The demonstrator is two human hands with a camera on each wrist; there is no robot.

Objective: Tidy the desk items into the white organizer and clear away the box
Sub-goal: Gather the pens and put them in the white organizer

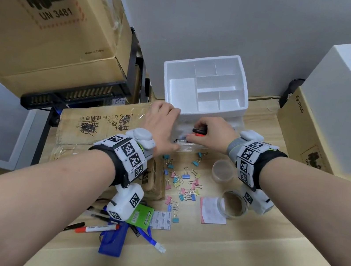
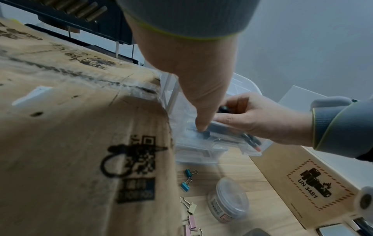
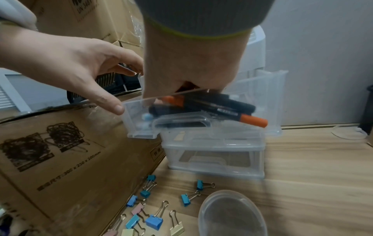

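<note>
Several markers (image 3: 203, 108) in drawer (image 3: 139, 127), possibly gripped

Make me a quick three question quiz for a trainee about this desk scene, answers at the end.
1. True or false: the top compartments of the white organizer hold binder clips.
2. Which hand holds markers over the pulled-out clear drawer: A left, B right?
3. Fill in: the binder clips lie loose on the ____.

Key: 1 false, they look empty. 2 B, the right hand; the left hand steadies the drawer. 3 desk.

Left hand (image 1: 161, 126) spread; right hand (image 1: 212, 134) clenched
</note>
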